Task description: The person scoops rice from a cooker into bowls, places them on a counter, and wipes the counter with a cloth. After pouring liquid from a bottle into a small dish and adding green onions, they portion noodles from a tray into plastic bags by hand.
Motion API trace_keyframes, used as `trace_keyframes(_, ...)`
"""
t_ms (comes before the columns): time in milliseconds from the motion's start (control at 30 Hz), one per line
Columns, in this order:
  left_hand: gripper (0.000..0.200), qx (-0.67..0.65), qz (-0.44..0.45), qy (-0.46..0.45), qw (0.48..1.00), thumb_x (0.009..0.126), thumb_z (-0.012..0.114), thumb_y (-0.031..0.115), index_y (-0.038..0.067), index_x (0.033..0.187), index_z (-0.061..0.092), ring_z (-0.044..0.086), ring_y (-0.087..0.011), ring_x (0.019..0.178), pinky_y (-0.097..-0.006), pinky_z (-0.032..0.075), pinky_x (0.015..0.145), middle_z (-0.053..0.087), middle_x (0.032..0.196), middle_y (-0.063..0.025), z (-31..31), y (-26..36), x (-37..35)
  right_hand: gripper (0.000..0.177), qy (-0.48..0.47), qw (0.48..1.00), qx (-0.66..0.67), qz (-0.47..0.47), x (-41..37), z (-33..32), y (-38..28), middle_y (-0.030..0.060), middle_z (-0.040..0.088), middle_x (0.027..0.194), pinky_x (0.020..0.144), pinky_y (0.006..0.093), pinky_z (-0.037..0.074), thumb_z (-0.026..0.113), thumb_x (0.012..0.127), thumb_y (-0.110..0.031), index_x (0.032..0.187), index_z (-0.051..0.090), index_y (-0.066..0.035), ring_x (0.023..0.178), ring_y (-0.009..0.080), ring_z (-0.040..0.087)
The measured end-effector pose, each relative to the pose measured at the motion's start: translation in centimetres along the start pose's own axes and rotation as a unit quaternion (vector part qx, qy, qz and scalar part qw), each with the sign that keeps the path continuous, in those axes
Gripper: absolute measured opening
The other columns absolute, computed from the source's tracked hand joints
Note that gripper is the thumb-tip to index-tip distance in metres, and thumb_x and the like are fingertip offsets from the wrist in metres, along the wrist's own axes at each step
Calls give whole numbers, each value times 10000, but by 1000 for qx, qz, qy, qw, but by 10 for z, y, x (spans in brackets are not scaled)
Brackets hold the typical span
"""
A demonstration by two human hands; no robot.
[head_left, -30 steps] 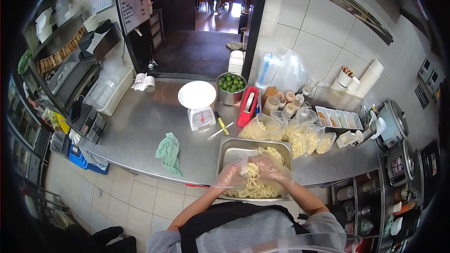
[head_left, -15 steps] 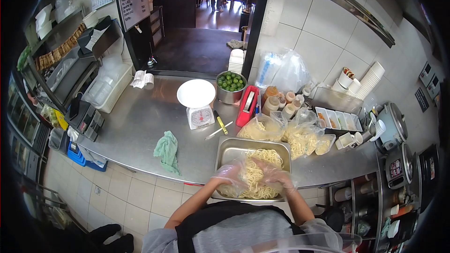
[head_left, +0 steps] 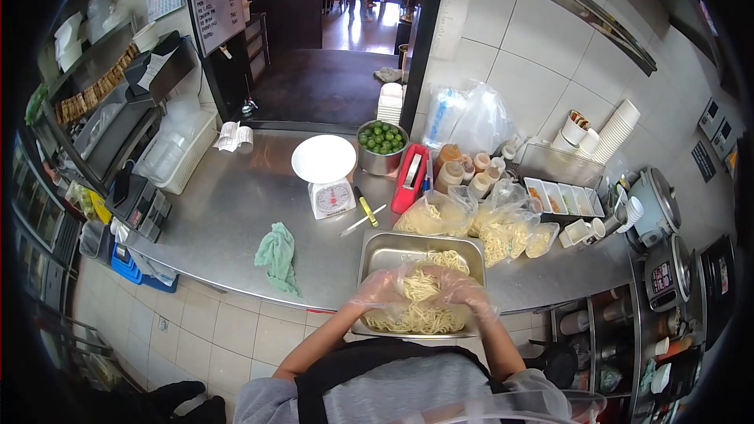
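Observation:
A metal tray (head_left: 377, 245) with pale noodles (head_left: 424, 319) in it stands at the counter's front edge. Over it my left hand (head_left: 382, 289), in a clear plastic glove, curls round the left side of a clump of noodles. My right hand (head_left: 463, 289), gloved the same way, closes on the clump from the right. The clump shows between the two hands, above more noodles lying in the tray. Fingertips are partly hidden by noodles and glove plastic.
Behind the tray lie bags of noodles (head_left: 433, 213), a red tape dispenser (head_left: 410, 179) and sauce bottles (head_left: 450, 176). Further left are a yellow cutter (head_left: 366, 206), a scale (head_left: 331, 199), a bowl of green limes (head_left: 382, 159) and a green cloth (head_left: 276, 257). People stand beyond the opening.
Both hands have shifted slightly and come closer round the noodles, gathering a clump between them. The camera view has moved a little.

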State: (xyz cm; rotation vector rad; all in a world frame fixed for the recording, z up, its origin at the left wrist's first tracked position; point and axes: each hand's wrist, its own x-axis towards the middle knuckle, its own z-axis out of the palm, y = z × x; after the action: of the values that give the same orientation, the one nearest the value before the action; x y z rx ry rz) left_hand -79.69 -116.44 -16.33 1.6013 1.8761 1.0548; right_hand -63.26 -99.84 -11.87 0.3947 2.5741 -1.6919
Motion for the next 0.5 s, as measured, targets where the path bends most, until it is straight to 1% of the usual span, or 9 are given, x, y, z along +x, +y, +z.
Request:
trace_keyframes(33, 865, 30, -7, 1, 1000, 598, 778, 346, 15, 1305, 406, 578, -380, 989, -431, 451, 865, 612, 1038, -237, -4, 0, -3, 871, -31, 995, -94, 30, 1, -6, -3, 169, 515, 1273, 1008, 342, 359, 831, 557, -352, 1298, 473, -66, 1195, 274, 477)
trace_keyframes(100, 887, 67, -77, -88, 991, 597, 779, 353, -13, 1306, 392, 576, -389, 985, -430, 451, 863, 608, 1029, -250, -6, -26, -8, 829, -94, 952, -278, 87, 7, -20, -16, 158, 505, 1289, 1011, 344, 359, 827, 584, -359, 1277, 489, -55, 1197, 280, 470)
trace_keyframes(133, 898, 85, -113, -132, 981, 597, 779, 356, -28, 1307, 385, 576, -393, 984, -429, 452, 862, 606, 1024, -256, -3, -37, -12, 882, -106, 945, -296, 88, 15, -20, -9, 167, 492, 1299, 1024, 350, 345, 835, 558, -371, 1291, 469, -45, 1209, 289, 457)
trace_keyframes(200, 939, 94, -61, -93, 989, 594, 781, 352, -48, 1328, 353, 569, -410, 984, -431, 449, 868, 594, 1037, -270, 18, -47, -20, 988, -130, 931, -328, 88, 41, -17, 24, 187, 467, 1320, 1050, 362, 316, 851, 506, -396, 1318, 429, -25, 1233, 306, 432)
trace_keyframes(300, 955, 52, 8, 1, 999, 600, 779, 307, -35, 1363, 317, 554, -432, 996, -435, 443, 880, 577, 1078, -276, 19, -16, -17, 1022, -206, 930, -304, -14, 75, -2, 51, 192, 427, 1349, 1053, 368, 307, 848, 500, -349, 1337, 381, 5, 1252, 332, 401)
trace_keyframes(333, 955, 31, 28, 40, 998, 603, 778, 286, -24, 1375, 308, 549, -439, 1002, -437, 440, 885, 571, 1094, -275, 16, -6, -16, 1015, -198, 936, -290, -35, 79, 0, 51, 192, 420, 1352, 1048, 371, 310, 842, 500, -324, 1343, 374, -6, 1251, 337, 397)
trace_keyframes(400, 925, -16, 56, 95, 994, 615, 765, 228, -8, 1382, 303, 543, -435, 1017, -432, 442, 887, 568, 1117, -261, 27, -18, -10, 1005, -184, 944, -262, -79, 85, 3, 51, 193, 405, 1360, 1039, 377, 316, 829, 500, -275, 1355, 362, -28, 1250, 346, 388)
trace_keyframes(433, 913, -40, 70, 124, 989, 621, 758, 198, -1, 1386, 300, 540, -434, 1024, -429, 443, 887, 566, 1129, -254, 32, -23, -8, 934, -144, 953, -259, -66, 81, 3, 55, 198, 453, 1308, 1011, 377, 338, 797, 524, -248, 1344, 388, -63, 1194, 341, 436)
trace_keyframes(500, 882, -20, 43, 106, 993, 637, 742, 182, 23, 1389, 309, 541, -414, 1035, -415, 447, 888, 568, 1138, -242, 34, -23, -8, 858, -125, 965, -210, -97, 72, -2, 48, 193, 491, 1266, 990, 380, 351, 779, 548, -259, 1311, 433, -74, 1159, 335, 462)
